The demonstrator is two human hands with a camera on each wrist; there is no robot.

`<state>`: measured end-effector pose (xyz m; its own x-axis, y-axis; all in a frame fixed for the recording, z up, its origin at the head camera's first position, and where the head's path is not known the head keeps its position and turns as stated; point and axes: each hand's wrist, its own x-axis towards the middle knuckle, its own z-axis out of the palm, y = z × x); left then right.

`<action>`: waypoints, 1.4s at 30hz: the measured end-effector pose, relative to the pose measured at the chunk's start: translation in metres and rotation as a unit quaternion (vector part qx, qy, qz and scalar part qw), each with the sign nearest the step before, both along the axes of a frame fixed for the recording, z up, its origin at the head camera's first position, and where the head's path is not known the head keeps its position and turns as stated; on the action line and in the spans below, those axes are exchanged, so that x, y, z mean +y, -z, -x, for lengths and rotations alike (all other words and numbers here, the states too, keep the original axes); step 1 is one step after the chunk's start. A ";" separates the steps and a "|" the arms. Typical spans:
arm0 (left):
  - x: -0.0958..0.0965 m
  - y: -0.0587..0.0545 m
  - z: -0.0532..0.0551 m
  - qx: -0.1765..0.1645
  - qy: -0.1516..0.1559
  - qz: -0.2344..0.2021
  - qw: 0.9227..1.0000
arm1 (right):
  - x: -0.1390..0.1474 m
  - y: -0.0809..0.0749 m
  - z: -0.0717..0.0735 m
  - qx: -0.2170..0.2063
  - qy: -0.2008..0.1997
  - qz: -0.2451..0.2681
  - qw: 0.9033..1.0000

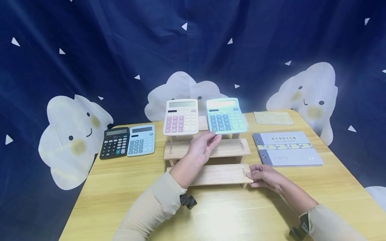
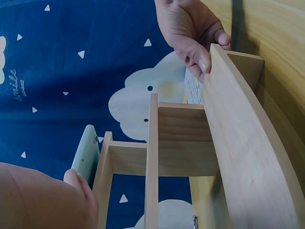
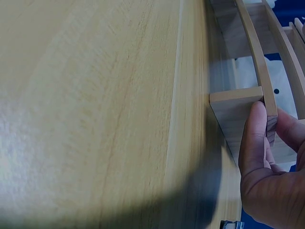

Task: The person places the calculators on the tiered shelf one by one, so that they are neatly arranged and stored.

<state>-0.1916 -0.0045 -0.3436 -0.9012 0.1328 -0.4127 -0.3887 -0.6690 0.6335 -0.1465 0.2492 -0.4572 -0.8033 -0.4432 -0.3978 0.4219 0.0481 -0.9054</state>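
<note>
A three-step wooden stand (image 1: 220, 174) stands on the table. On its top step a white calculator with pink keys (image 1: 181, 117) leans at the left, and a light blue-green calculator (image 1: 227, 115) is at the right. My left hand (image 1: 200, 148) reaches over the lower steps and pinches the bottom edge of the blue-green calculator, seen edge-on as a green calculator (image 2: 86, 151) in the left wrist view. With thumb and fingers, my right hand (image 1: 266, 178) grips the right end of the lowest step; the right wrist view shows the thumb (image 3: 253, 136) under that board.
Left of the stand, a black calculator (image 1: 115, 143) and a light blue calculator (image 1: 141, 140) lie side by side. A grey ledger book (image 1: 286, 149) lies to the right, with a paper slip pad (image 1: 273, 118) behind it. A dark blue curtain (image 1: 126, 43) hangs behind the table.
</note>
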 end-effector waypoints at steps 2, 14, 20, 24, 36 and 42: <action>0.001 0.001 0.001 0.001 -0.003 0.000 1.000 | 0.000 0.001 0.000 -0.001 0.000 0.000 1.000; 0.000 0.010 0.008 0.006 -0.027 -0.013 1.000 | 0.000 0.000 0.001 -0.005 0.000 0.008 1.000; 0.001 0.011 0.009 0.011 -0.033 -0.016 0.999 | 0.000 -0.001 0.002 -0.006 0.002 0.010 1.000; 0.002 0.012 0.009 0.011 -0.041 -0.016 0.999 | 0.000 -0.001 0.002 -0.007 0.002 0.009 1.000; -0.011 0.013 0.000 -0.002 0.019 0.053 0.998 | -0.002 -0.001 0.004 -0.007 -0.010 0.013 1.000; -0.023 -0.017 -0.025 0.006 0.109 0.113 0.988 | 0.002 -0.001 0.004 -0.009 -0.017 0.004 1.000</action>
